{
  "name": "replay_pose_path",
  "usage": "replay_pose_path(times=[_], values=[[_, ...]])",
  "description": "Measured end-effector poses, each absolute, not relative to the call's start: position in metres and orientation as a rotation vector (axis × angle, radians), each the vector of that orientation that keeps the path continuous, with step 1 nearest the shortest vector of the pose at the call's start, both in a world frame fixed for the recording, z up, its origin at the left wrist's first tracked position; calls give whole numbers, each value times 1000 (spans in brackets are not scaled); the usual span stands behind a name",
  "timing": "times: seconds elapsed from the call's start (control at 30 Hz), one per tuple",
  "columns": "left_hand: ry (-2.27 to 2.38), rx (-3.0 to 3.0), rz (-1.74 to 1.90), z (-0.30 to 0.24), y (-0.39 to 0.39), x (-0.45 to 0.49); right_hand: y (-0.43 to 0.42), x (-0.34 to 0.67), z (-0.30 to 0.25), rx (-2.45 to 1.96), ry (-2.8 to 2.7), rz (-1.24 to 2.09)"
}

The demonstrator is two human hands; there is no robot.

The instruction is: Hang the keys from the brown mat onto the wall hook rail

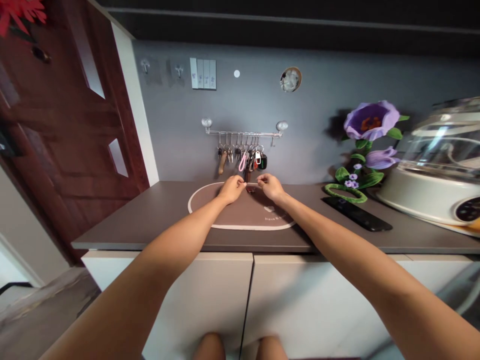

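Keys [230, 156] already hang beyond the left hand [232, 189] and right hand [271, 188], held apart; their grip and what's left, I can't tell.

Left hand [233, 189] and right hand [272, 188] are near keys [230, 155].

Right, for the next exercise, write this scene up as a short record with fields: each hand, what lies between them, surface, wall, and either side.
Left hand: over the mat, fingertips close together; grip unclear
Right hand: over the mat, fingers curled; grip unclear
Between hands: small dark strip, too small to identify
Surface: brown mat with pale rim, on a dark countertop
Wall: clear rail with keys and a pink loop
Right side: purple flower, black phone, pale appliance
Left side: dark red door
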State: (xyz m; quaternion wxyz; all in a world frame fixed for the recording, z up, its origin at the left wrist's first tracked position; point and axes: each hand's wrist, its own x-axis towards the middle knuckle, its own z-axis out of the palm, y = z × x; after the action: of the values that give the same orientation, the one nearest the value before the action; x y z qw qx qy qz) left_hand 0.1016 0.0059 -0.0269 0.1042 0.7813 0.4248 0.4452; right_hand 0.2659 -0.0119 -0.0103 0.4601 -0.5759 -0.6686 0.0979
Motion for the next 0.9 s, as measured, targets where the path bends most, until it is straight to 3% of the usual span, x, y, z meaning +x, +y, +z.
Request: replay_pose_path(times=[0.9], values=[[1254,2439,1095,-29,7,102,-31,260,-16,-1588,-1919,278]])
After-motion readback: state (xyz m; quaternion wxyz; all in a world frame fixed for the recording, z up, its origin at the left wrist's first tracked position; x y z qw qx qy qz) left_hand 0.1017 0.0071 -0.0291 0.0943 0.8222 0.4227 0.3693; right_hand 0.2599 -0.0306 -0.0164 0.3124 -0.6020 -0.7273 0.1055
